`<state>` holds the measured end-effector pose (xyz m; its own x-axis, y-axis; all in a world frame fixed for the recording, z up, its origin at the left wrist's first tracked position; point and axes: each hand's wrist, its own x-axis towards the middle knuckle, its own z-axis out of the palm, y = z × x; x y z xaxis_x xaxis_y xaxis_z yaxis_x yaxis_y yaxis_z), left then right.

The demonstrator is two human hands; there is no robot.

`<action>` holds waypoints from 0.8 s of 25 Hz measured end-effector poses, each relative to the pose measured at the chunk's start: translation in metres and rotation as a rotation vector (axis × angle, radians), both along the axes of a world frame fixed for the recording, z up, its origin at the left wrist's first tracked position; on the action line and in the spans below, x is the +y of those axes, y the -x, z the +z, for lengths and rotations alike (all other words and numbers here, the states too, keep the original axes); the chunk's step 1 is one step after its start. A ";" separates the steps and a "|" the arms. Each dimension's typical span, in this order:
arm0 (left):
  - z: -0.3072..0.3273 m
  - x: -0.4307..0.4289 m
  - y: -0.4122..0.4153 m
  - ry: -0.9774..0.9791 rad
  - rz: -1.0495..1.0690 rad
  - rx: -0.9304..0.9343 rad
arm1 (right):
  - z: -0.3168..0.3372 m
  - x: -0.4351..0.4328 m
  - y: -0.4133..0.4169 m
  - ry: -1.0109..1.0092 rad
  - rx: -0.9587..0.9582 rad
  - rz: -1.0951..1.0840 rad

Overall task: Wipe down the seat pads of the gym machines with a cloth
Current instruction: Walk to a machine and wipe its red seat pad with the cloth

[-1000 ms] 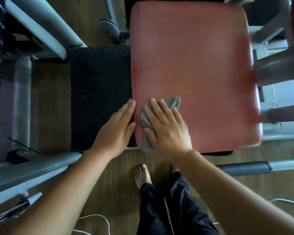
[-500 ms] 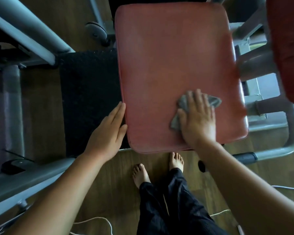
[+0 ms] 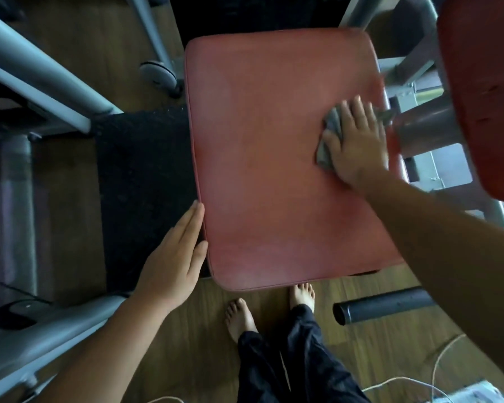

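Note:
A red padded seat (image 3: 274, 158) fills the middle of the head view, seen from above. My right hand (image 3: 358, 144) lies flat on a crumpled grey cloth (image 3: 327, 138), pressing it onto the seat's right side near the edge. Most of the cloth is under the palm; only its left folds show. My left hand (image 3: 172, 263) rests flat against the seat's left edge near the front corner, fingers together and pointing away from me, holding nothing.
A second red pad (image 3: 483, 91) on a grey metal post (image 3: 422, 126) stands just right of my right hand. Grey frame tubes (image 3: 41, 80) run at left, with a black floor mat (image 3: 146, 193) beside the seat. A black handle bar (image 3: 381, 306) and white cables (image 3: 436, 370) lie near my bare feet (image 3: 242, 318).
My right hand has slid the cloth from the seat's front left corner across to its right side and farther from me. My left hand stays at the left edge.

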<state>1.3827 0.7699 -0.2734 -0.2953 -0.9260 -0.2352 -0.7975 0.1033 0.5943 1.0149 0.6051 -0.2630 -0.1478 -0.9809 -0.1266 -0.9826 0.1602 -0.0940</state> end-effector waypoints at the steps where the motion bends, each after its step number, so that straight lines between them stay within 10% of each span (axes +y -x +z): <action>1: 0.000 0.000 -0.001 -0.003 -0.003 0.002 | -0.002 -0.020 -0.007 0.010 0.007 -0.076; 8: 0.000 0.001 0.001 0.011 0.014 0.024 | -0.003 0.005 -0.045 0.043 -0.121 0.481; 14: -0.001 -0.001 0.001 0.035 0.016 0.034 | 0.003 -0.135 -0.053 0.084 -0.070 0.043; 20: -0.001 -0.001 0.001 0.057 0.013 0.025 | -0.004 -0.038 -0.114 0.067 -0.093 0.710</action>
<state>1.3820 0.7689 -0.2743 -0.2880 -0.9416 -0.1747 -0.7839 0.1270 0.6078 1.1289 0.5674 -0.2672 0.5371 -0.8424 -0.0434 -0.8349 -0.5236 -0.1696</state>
